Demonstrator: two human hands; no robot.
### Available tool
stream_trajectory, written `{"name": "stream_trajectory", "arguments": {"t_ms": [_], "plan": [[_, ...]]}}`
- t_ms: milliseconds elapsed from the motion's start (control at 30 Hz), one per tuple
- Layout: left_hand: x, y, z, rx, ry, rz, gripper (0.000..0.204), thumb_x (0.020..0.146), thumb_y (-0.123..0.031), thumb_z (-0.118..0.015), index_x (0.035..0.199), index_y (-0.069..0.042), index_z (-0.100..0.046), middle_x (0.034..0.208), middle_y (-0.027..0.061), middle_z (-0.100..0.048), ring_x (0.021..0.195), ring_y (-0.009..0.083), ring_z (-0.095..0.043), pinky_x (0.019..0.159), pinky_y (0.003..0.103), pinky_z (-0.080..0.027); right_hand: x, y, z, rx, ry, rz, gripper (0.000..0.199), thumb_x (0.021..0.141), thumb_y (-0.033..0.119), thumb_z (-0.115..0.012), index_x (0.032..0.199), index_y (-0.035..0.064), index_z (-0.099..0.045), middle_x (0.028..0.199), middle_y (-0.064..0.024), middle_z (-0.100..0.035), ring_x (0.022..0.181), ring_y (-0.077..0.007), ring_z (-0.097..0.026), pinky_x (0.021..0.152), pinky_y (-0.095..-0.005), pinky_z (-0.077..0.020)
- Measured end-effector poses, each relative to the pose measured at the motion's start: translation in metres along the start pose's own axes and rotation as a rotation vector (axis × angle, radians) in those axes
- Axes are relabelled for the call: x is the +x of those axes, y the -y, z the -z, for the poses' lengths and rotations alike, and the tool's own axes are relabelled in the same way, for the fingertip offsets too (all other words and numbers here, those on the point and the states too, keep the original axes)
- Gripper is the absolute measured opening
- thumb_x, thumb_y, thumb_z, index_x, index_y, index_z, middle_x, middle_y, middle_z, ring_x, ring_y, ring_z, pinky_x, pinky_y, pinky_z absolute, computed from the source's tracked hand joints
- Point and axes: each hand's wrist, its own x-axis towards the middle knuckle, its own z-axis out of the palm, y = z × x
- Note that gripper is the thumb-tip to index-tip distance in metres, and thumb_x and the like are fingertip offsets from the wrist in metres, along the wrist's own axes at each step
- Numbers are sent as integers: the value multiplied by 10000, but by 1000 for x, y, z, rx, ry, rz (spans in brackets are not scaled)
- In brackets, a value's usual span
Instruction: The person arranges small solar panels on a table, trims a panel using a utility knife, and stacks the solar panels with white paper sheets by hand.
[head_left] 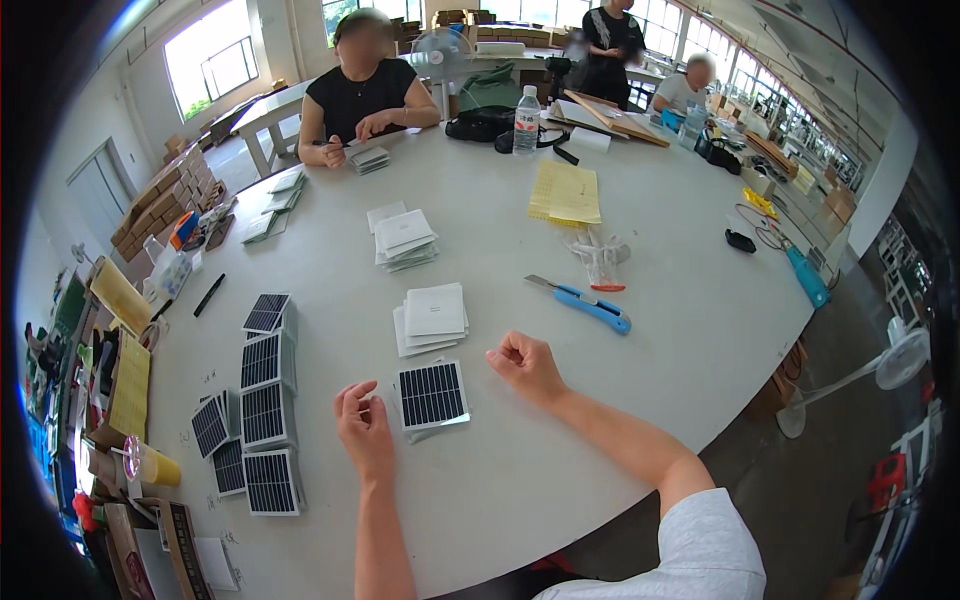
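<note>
A small dark solar panel lies on a short stack in front of me, its lower right corner catching the light. Just left of it is my left hand, fingers loosely bent and apart, with nothing in them. To the panel's upper right, my right hand rests with its fingers curled in; I see nothing in it. Beyond the panel sits a stack of white square panels, with another white stack farther off. Rows of solar panel stacks stand to my left.
A blue utility knife, a white glove and yellow paper lie on the white table. Farther back stands a water bottle. A person across the table handles another stack. A drink cup is at left.
</note>
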Motion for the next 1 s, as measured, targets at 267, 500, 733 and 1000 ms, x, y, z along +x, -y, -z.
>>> {"name": "stream_trajectory", "arguments": {"t_ms": [267,500,733,1000], "plan": [[-4,0,0,-1,-32,21,211,838,40,-530,1007,-55,-614,1086,28,-493,718,70,-490,641,208,-435,-6,0,7,21,37,-43,291,817,204,-656,658,44,-472,539,27,-442,517,-41,-376,461,-231,-332],[-5,3,4,12,-53,8,232,832,40,-531,1034,-52,-601,1084,28,-490,718,72,-496,639,206,-434,-14,1,11,30,44,-42,287,815,188,-659,654,45,-468,539,33,-434,517,-37,-365,459,-225,-324],[-5,10,3,-41,-115,24,323,829,24,-542,1145,-39,-525,1116,43,-477,784,88,-495,643,216,-437,-13,-2,11,79,-8,-2,286,812,196,-673,661,47,-483,537,39,-422,515,-31,-350,458,-218,-311],[-5,1,-2,-111,-203,15,466,821,-10,-570,1257,-42,-411,1245,72,-396,876,118,-482,647,228,-437,8,39,28,52,-249,292,409,800,215,-718,1116,47,-522,614,61,-328,551,-36,-299,486,-198,-272]]}}
